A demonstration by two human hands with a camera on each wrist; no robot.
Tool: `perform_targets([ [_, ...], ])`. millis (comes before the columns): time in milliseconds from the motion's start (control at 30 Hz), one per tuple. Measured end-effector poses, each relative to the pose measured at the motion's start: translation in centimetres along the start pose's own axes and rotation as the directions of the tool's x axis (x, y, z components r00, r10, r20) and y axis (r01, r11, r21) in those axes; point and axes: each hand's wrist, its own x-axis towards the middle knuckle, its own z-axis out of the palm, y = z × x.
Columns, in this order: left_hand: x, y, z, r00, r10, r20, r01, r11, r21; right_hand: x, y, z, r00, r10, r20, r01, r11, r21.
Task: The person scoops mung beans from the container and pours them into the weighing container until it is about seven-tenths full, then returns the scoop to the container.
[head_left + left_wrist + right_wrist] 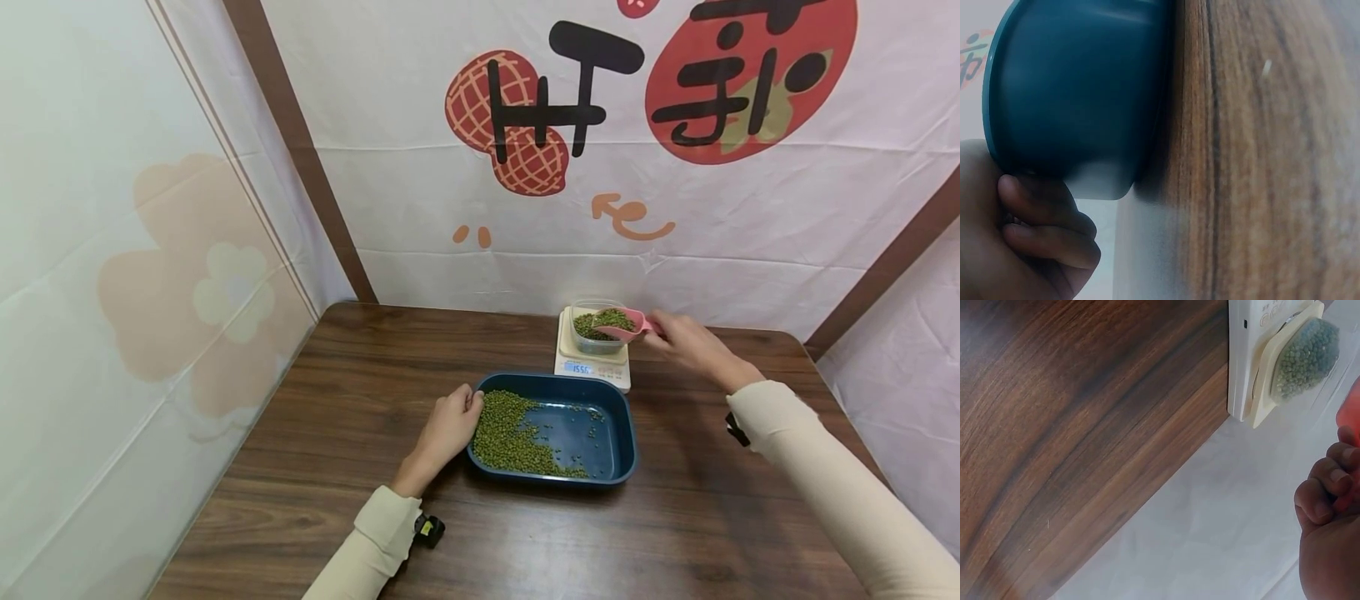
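Observation:
My left hand (447, 423) grips the left rim of a dark blue tray (572, 435), its fingers curled at the outer wall in the left wrist view. Green beans (512, 442), which look like mung beans, are heaped on the tray's left side, with a few scattered to the right. Behind the tray, a clear plastic container (598, 344) partly filled with the same beans stands on a white kitchen scale (619, 379) with a lit display. My right hand (693, 343) holds a pink scoop (637, 322) by its handle; the scoop, loaded with beans, is tilted at the container's opening.
All of this stands on a dark wood-grain table (360, 375). A white printed cloth (420, 208) hangs right behind its back edge, and another cloth panel (150, 350) borders the left side.

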Motion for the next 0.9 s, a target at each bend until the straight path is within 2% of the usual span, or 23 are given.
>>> perform_targets([
  [400, -0.02, 0.03, -0.01, 1.000, 0.003, 0.001, -0.003, 1.000, 0.005, 0.04, 0.29, -0.22, 0.999, 0.050, 0.006, -0.049, 0.998, -0.030],
  [900, 0.00, -0.10, 0.04, 1.000, 0.000, 0.000, 0.000, 1.000, 0.011, -0.26, -0.10, -0.74, 0.999, 0.043, -0.011, -0.044, 0.998, -0.052],
])
